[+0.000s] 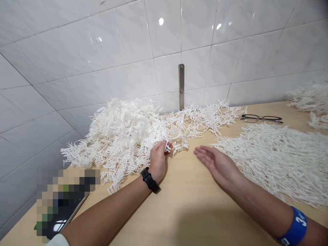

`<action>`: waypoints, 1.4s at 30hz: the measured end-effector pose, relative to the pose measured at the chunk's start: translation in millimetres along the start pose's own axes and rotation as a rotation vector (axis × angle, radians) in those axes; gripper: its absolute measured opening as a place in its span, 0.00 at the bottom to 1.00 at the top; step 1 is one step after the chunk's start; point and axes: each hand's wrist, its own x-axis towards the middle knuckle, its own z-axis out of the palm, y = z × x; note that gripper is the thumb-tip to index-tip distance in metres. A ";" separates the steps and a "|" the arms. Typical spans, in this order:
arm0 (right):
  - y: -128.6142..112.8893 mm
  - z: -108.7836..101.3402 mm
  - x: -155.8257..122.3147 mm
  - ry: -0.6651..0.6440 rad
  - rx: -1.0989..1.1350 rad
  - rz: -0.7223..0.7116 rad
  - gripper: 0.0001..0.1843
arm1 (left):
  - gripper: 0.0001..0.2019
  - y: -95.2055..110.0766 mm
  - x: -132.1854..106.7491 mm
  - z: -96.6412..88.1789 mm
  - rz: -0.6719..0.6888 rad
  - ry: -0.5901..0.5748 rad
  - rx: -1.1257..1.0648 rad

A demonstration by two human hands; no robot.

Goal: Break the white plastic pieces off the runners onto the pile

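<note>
Tangled white strands (123,136) look light, springy, snag-prone, best taken in small tufts; left hand (158,161) pinches some, right hand (217,166) lies spread beside it.

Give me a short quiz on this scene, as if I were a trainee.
1. Which pinches white strands: the left hand or the right hand?
2. True or false: the black watch is on the right wrist.
3. What colour is the wristband on the right arm?

Key: 1. The left hand. 2. False. 3. Blue.
</note>
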 end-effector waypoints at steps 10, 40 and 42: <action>-2.2 -0.1 -1.5 -0.124 -0.389 -0.349 0.10 | 0.16 4.8 -4.8 3.0 0.020 -0.186 0.283; 1.1 5.5 -14.4 -0.358 -0.518 -0.329 0.19 | 0.11 13.2 -14.7 6.3 0.081 -0.508 0.454; 0.2 5.8 -14.0 -0.378 -0.416 -0.309 0.17 | 0.11 13.0 -14.9 6.3 0.106 -0.564 0.466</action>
